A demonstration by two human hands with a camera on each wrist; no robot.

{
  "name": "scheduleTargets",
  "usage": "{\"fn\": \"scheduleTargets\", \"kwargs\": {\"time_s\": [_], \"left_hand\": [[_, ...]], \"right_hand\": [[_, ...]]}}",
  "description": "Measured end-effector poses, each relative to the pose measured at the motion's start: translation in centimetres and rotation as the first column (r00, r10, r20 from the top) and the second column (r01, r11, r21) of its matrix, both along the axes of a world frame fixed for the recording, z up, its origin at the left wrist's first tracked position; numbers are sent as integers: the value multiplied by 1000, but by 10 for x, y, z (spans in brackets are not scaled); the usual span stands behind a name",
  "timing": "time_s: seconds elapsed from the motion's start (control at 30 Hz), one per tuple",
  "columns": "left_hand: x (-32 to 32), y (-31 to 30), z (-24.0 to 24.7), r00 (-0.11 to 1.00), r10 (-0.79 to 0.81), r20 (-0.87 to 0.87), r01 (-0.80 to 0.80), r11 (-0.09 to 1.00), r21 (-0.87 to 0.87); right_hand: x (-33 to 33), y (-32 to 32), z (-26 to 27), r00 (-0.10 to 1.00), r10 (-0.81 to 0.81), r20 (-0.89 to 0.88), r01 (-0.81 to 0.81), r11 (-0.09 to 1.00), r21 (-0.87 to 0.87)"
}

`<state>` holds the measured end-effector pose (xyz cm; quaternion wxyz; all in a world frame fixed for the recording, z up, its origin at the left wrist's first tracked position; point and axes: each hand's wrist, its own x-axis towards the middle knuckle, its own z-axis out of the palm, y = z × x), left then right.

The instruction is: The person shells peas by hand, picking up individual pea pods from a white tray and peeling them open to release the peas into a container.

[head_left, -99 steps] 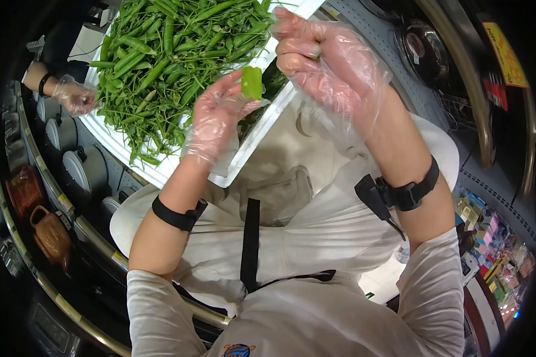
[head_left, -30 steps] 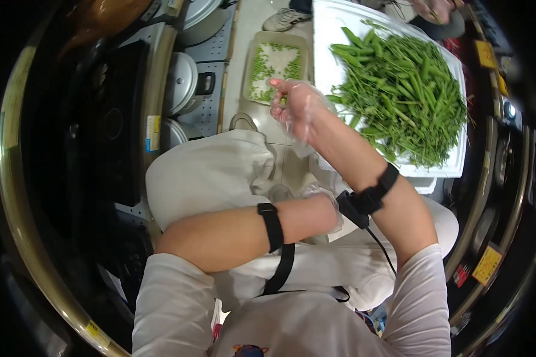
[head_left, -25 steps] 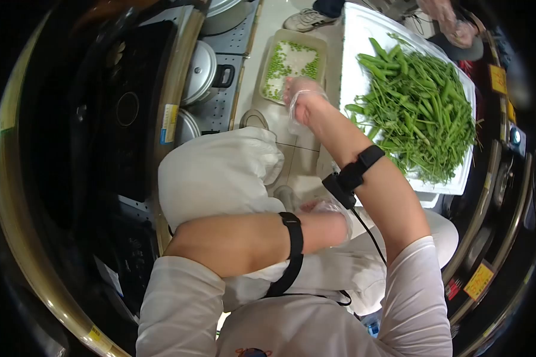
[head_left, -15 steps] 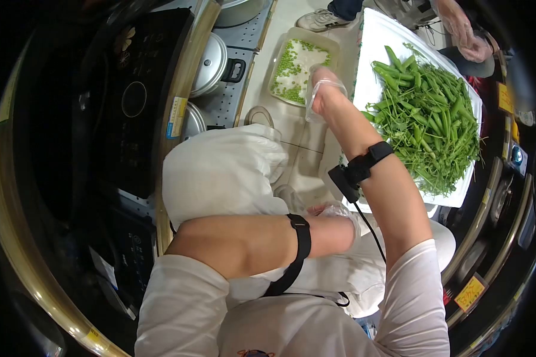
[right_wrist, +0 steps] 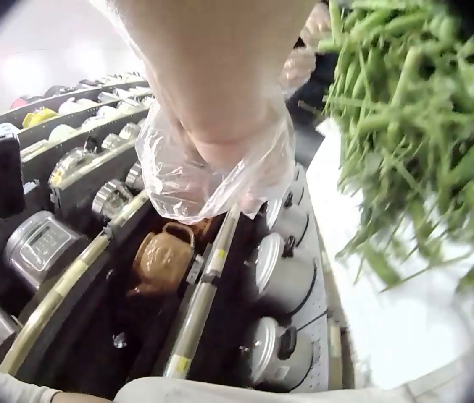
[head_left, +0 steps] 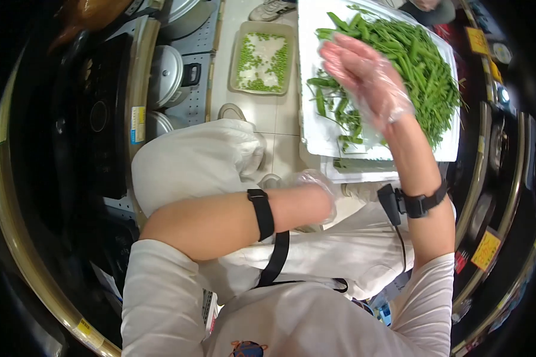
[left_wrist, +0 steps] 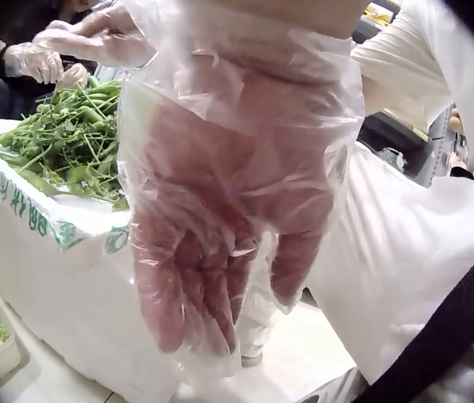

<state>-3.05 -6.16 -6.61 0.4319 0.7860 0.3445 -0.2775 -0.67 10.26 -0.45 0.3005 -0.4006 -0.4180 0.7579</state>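
The right hand (head_left: 366, 80), fingers loosely extended with nothing seen in them, is above the white foam tray (head_left: 317, 132); whether it touches the pea pods (head_left: 426, 65) is unclear. They heap under it and toward the tray's right edge; one loose pod (head_left: 320, 102) lies near the left edge, long axis running far to near. The left hand (left_wrist: 229, 180), relaxed, holding nothing, is farther off, past the near edge. Beyond the left edge, a container (head_left: 290, 59) of shelled peas (head_left: 279, 62) stands on the floor (head_left: 284, 119).
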Motion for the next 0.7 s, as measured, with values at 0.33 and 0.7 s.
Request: {"fn": "scheduleTargets", "kwargs": {"time_s": [0.33,0.7], "left_hand": [[4,15,28,986,62,158,-88,982,165],[25,33,18,978,148,145,-172,970,174]], "right_hand": [[147,-44,-20,757,180,628,-300,950,89],[164,-55,-74,393,-19,919,-691,653,309]]}}
